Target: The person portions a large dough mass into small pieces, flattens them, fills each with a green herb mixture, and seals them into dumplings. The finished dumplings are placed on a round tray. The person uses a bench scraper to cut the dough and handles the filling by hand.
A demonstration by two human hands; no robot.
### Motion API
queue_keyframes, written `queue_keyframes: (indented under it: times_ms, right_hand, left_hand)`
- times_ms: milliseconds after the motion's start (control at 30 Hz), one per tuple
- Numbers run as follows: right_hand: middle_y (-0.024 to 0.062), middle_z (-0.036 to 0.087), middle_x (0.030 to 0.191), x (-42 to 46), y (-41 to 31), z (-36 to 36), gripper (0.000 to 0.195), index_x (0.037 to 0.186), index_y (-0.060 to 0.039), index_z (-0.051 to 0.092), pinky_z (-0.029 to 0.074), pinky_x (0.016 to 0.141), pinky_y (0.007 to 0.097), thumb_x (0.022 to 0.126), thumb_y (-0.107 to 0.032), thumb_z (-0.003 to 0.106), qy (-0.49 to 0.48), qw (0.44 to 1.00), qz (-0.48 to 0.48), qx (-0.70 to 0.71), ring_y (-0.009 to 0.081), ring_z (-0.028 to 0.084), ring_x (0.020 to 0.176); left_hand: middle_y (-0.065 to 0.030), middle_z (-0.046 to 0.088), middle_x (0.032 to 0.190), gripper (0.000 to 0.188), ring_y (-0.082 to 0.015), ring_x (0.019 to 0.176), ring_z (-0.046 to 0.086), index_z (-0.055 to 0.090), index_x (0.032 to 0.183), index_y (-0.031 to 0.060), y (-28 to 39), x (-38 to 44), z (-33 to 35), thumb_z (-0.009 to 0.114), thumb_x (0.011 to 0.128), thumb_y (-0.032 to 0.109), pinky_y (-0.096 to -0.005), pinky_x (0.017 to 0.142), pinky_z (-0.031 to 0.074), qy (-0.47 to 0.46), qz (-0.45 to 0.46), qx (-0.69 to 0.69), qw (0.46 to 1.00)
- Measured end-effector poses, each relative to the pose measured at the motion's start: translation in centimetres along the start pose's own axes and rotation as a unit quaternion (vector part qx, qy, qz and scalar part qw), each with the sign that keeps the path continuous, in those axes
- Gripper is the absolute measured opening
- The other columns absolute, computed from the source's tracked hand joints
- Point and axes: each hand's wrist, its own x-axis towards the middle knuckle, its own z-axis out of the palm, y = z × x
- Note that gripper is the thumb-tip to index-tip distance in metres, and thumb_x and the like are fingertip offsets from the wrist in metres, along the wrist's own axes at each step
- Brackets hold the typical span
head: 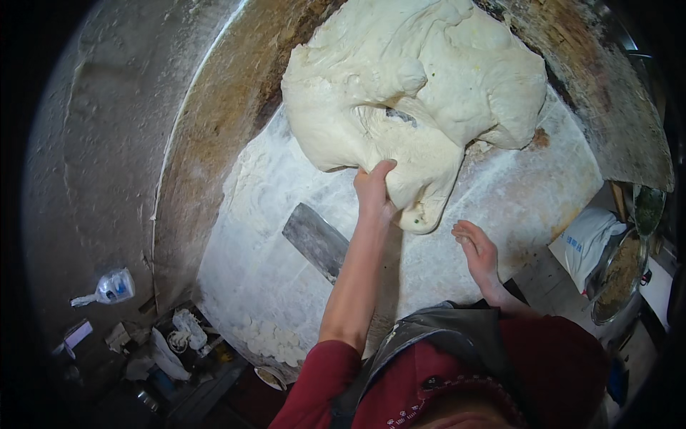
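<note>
A large mass of pale dough [429,69] fills the top of the head view on a floured work surface [268,279]. One thick flap of it hangs towards me, with a hole above it through which a bit of something grey shows. My left hand [375,187] grips the left edge of this flap, thumb on top and the fingers hidden beneath. Right of the flap's lower end and apart from it, my right hand [477,252] is raised with bent fingers and nothing in it. A flat grey metal scraper or blade [316,238] lies left of my left forearm, partly covered by it.
Dough scraps [265,338] lie at the surface's lower left. Beyond that edge are assorted clutter and a small plastic bottle [115,286]. A metal bowl with brown contents [619,281] and a white bag with writing [587,241] stand at the right. Stained boards rise behind the dough.
</note>
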Motion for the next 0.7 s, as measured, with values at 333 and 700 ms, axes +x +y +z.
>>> queue_keyframes:
  times_ms: [333, 700]
  right_hand:
    - [0.0091, 0.057, 0.128, 13.3, 1.7, 10.4, 0.039, 0.138, -0.0044, 0.044, 0.047, 0.097, 0.0331, 0.102, -0.020, 0.043, -0.136, 0.820, 0.202, 0.518, 0.0198, 0.056, 0.115]
    - [0.0051, 0.053, 0.133, 13.6, -0.2, 12.7, 0.043, 0.141, -0.0060, 0.040, 0.045, 0.100, 0.0346, 0.103, -0.026, 0.042, -0.309, 0.708, 0.112, 0.625, 0.0191, 0.053, 0.119]
  left_hand:
    - [-0.0248, 0.048, 0.137, 0.073, -0.0348, 0.124, 0.052, 0.034, 0.141, -0.0090, 6.2, -12.9, -6.7, 0.061, 0.078, 0.017, -0.0442, 0.106, 0.041, -0.150, -0.106, -0.242, 0.953]
    - [-0.0222, 0.044, 0.141, 0.083, -0.0295, 0.128, 0.049, 0.033, 0.141, -0.0093, 0.7, -7.9, -14.5, 0.064, 0.088, 0.045, -0.0392, 0.107, 0.040, -0.059, -0.083, -0.090, 0.991]
